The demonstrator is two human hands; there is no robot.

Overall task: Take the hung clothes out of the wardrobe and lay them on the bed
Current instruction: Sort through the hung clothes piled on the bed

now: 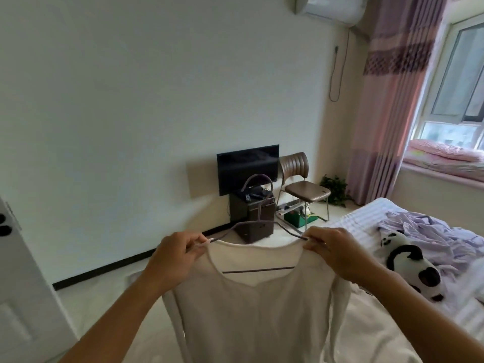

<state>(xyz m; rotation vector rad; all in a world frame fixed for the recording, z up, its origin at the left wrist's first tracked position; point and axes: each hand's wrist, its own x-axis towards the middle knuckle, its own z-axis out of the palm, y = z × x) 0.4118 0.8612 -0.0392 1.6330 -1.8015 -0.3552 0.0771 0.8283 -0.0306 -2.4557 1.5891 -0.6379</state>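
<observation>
A white long-sleeved top [256, 310] hangs on a grey hanger [259, 205] that I hold up in front of me. My left hand [175, 258] pinches the top's left shoulder at the hanger's arm. Its right shoulder is pinched the same way by my right hand [332, 252]. The hanger's hook points up, free of any rail. The bed [366, 224] with a white striped cover lies to the right, and the top's lower part hangs beside its near corner. A lilac garment [429, 237] and a black-and-white panda-print piece [408, 260] lie on the bed. The wardrobe is out of view.
A small TV [247, 169] stands on a dark cabinet [251, 218] against the far wall, with a brown chair [303, 187] and a green plant [335, 189] beside it. Pink curtains [387, 113] and a window sill with pink bedding [445, 158] are at right. A white door [23, 297] is at left.
</observation>
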